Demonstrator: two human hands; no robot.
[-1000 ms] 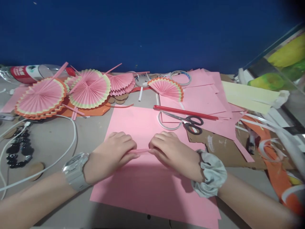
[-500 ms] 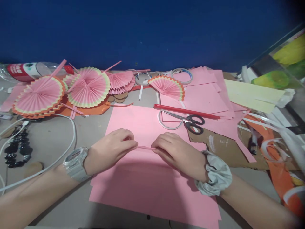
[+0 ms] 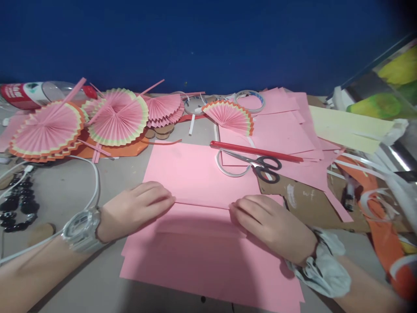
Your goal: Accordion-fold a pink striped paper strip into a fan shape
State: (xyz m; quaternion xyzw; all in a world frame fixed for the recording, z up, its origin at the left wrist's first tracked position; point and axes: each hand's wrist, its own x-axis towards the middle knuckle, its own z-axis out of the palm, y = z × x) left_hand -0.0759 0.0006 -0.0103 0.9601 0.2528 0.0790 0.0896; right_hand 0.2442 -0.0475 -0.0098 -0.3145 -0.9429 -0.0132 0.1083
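Pink paper point(image 3: 202, 261) lies in front of me in overlapping sheets, with a narrow folded edge running across it. At the left end of that fold is my left hand point(image 3: 141, 208), fingers closed together with the tips on the paper edge. My right hand point(image 3: 265, 219) is closed at the right end, fingertips on the same fold. Between the two hands the fold shows as a thin straight ridge. The undersides of my fingertips are hidden. Beyond the right hand, black-handled scissors point(image 3: 267, 168) rest on a roll of white tape beside a red stick point(image 3: 257, 151).
Pleated paper fans point(image 3: 117, 119) stand at the back left near a plastic bottle point(image 3: 32, 94). A white cable point(image 3: 97, 178) and black beads point(image 3: 19, 204) lie left. Pink sheets point(image 3: 280, 126), cardboard point(image 3: 306, 208) and orange strips point(image 3: 374, 230) cover the right. A blue wall point(image 3: 195, 43) closes the back.
My hands have moved apart along the fold, the left one leftward and the right one rightward. More of the folded edge shows between them, lying flatter. The view has shifted slightly.
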